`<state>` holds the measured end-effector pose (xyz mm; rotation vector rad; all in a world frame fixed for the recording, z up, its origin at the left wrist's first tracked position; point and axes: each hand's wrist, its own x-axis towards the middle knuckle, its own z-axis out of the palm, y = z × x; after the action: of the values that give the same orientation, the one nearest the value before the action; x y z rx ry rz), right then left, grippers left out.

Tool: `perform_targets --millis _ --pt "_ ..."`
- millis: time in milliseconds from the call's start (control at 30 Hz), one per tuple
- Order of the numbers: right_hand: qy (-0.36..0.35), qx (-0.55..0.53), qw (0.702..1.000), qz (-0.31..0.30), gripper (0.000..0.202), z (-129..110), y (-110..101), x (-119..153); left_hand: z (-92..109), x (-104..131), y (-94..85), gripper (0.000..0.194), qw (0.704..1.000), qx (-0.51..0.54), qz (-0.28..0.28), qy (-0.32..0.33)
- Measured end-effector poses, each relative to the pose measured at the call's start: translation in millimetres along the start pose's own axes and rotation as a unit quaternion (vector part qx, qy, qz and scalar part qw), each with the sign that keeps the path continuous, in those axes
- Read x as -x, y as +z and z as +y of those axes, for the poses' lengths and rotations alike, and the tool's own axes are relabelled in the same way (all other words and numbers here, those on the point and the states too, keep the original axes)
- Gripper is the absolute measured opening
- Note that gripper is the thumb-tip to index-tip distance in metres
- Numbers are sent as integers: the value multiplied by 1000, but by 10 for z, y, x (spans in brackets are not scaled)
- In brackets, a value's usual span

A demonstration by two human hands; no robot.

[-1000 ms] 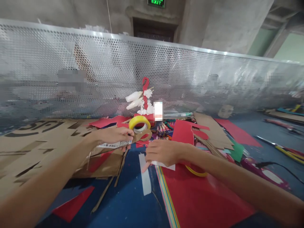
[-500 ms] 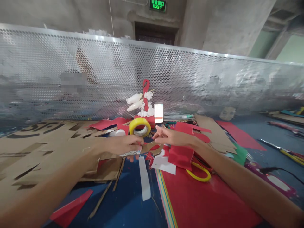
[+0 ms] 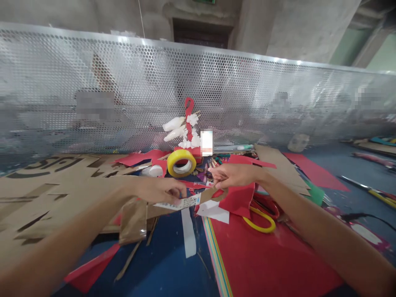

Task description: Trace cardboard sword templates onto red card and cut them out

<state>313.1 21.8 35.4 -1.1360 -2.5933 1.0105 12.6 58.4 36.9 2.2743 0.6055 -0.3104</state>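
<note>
1. Reference: clock face centred on the cardboard strip (image 3: 206, 196), 12 pointing away from the wearer.
2. Left arm: forearm enters from 8 o'clock. Left hand (image 3: 163, 190) low over the table (image 3: 161, 264), back of hand up, fingers curled.
3. Right arm: forearm enters from 4 o'clock. Right hand (image 3: 233, 175) at 2 o'clock, fingers bent inward, pointing towards 9.
4. Strip position: between the hands, running from under the left fingers towards 3 o'clock, where its end curls into a loop just below the right fingertips. White printed label (image 3: 190, 202) on its near face.
5. Left grip: nearly closed, thumb and fingers pinching the strip at the label.
6. Right grip: thumb and fingertips close together, small gap at most, at the loop's upper edge. Cannot tell whether they pinch it or only lie beside it.
7. Surroundings: yellow tape roll (image 3: 181, 154) near 12 o'clock; narrow white paper strip (image 3: 188, 233) at 6; white paper piece (image 3: 213, 211) at 4, with the red-topped paper stack (image 3: 262, 255) beyond it, also at 4.
</note>
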Motion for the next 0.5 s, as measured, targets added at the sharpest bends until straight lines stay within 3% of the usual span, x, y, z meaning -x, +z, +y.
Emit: perform_targets --millis 233,500 --pt "45 -26 998 -21 34 212 -191 195 -69 108 -69 31 999 10 2 -38" --pt "42 -2 999 3 34 378 -269 258 82 106 -79 13 996 -44 62 -52"
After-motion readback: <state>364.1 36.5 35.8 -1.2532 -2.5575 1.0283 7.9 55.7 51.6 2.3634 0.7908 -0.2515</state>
